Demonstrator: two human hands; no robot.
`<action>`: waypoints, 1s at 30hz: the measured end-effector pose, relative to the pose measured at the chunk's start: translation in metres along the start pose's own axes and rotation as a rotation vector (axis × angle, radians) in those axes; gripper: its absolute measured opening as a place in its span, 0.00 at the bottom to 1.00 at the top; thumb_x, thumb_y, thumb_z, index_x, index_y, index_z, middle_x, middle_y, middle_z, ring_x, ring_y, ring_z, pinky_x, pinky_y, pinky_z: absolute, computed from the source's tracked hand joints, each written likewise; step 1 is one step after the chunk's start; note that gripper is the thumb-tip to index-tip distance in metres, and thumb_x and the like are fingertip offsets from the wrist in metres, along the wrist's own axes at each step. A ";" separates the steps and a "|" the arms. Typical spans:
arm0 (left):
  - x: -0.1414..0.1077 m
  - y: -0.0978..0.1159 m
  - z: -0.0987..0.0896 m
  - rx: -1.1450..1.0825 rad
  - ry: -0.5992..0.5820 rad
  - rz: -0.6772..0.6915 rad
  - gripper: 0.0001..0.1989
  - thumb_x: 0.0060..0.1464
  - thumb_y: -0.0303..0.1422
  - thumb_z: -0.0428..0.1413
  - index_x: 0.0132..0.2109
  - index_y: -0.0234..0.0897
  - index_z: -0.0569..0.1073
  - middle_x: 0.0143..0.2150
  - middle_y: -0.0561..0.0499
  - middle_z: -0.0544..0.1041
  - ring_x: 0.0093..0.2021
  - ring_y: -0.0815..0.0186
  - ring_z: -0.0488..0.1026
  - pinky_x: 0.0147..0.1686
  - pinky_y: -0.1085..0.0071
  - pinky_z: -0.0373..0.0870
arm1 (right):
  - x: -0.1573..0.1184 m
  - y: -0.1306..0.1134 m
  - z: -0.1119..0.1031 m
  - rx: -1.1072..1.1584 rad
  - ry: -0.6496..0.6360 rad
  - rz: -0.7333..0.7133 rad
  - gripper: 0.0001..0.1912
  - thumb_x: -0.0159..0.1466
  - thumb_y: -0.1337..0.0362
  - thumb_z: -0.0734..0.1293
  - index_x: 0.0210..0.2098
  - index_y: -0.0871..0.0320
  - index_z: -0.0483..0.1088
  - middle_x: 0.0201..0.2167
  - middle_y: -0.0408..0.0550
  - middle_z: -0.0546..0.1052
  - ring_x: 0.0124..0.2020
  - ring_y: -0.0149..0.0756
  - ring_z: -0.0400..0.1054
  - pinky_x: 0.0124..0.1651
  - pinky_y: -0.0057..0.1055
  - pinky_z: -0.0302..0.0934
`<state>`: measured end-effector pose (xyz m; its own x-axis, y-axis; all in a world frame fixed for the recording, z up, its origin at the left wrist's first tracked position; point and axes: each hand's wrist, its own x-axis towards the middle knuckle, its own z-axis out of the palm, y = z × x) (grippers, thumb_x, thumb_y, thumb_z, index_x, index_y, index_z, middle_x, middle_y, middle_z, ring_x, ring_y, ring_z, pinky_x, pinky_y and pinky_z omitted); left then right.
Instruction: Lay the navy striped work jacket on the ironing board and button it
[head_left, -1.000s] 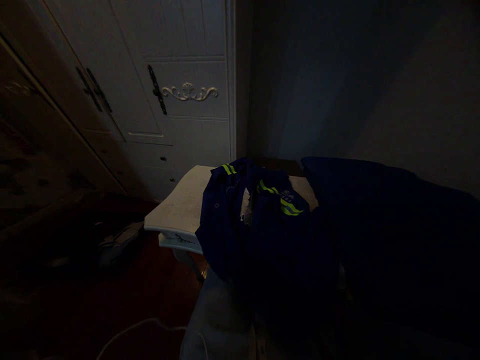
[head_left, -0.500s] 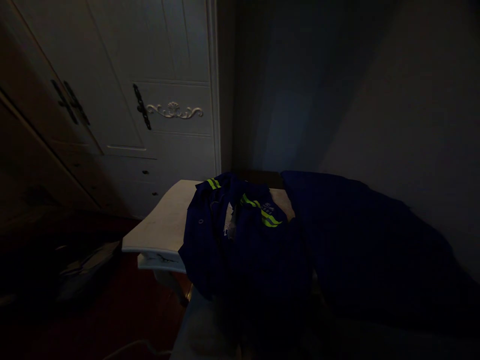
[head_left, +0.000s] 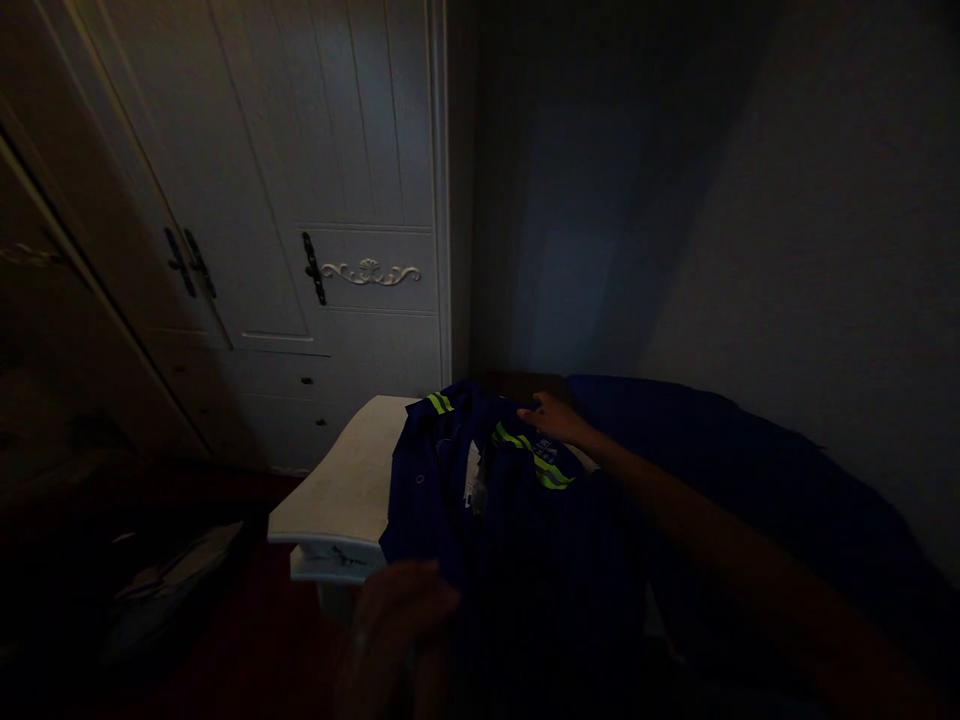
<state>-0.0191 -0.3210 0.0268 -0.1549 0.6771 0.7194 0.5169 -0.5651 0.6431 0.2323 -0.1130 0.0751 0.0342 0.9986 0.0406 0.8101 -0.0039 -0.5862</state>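
A dark blue jacket (head_left: 517, 560) with yellow-green reflective stripes lies bunched over a small white table (head_left: 341, 470). Small pale lettering shows beside one stripe, and a whitish tag (head_left: 472, 475) sits in the middle of the cloth. My right hand (head_left: 555, 417) reaches over the far right part of the jacket, its fingers stretched out and slightly apart; whether they touch the cloth is unclear. Low in the picture, my left hand (head_left: 401, 620) is close to the jacket's near left edge. It is dark and blurred, so its grip cannot be made out.
Behind the table stands a white wardrobe (head_left: 375, 340) with dark handles and a carved ornament. A large dark blue cloth-covered shape (head_left: 697, 430) extends along the right by the wall. Indistinct items (head_left: 180, 575) lie on the dark reddish floor at left.
Both my hands have come into view, the right over the jacket's far side and the left at its near edge. The camera view has tilted up slightly, and the jacket looks much the same.
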 end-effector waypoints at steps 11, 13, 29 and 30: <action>0.156 -0.131 0.126 0.544 -0.362 -0.279 0.17 0.58 0.30 0.48 0.51 0.33 0.73 0.50 0.42 0.77 0.52 0.57 0.73 0.52 0.64 0.67 | 0.068 0.048 0.056 -0.019 0.113 0.256 0.30 0.62 0.54 0.68 0.56 0.69 0.67 0.55 0.71 0.71 0.58 0.56 0.66 0.53 0.38 0.61; 0.173 -0.147 0.139 0.656 -0.464 -0.268 0.18 0.59 0.31 0.47 0.53 0.33 0.72 0.51 0.41 0.77 0.53 0.57 0.73 0.50 0.65 0.68 | 0.074 0.048 0.058 0.028 0.139 0.211 0.22 0.62 0.63 0.66 0.53 0.68 0.70 0.54 0.68 0.73 0.57 0.53 0.68 0.55 0.36 0.60; 0.292 -0.183 0.175 0.755 -0.830 -0.166 0.31 0.49 0.43 0.59 0.57 0.30 0.70 0.54 0.27 0.74 0.53 0.40 0.72 0.47 0.52 0.71 | 0.048 0.046 -0.058 1.008 0.162 0.088 0.25 0.52 0.42 0.73 0.37 0.57 0.72 0.30 0.48 0.79 0.30 0.39 0.74 0.33 0.32 0.69; 0.291 -0.185 0.177 0.741 -0.825 -0.120 0.35 0.49 0.43 0.59 0.62 0.32 0.65 0.58 0.28 0.70 0.58 0.40 0.69 0.51 0.51 0.68 | 0.044 0.046 -0.065 0.998 0.148 0.075 0.25 0.50 0.43 0.74 0.36 0.57 0.73 0.29 0.47 0.78 0.29 0.38 0.73 0.33 0.32 0.69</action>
<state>-0.0110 0.0642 0.0706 0.2270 0.9696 0.0910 0.9532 -0.2404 0.1835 0.3093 -0.0728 0.1020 0.1920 0.9807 0.0362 -0.0546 0.0475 -0.9974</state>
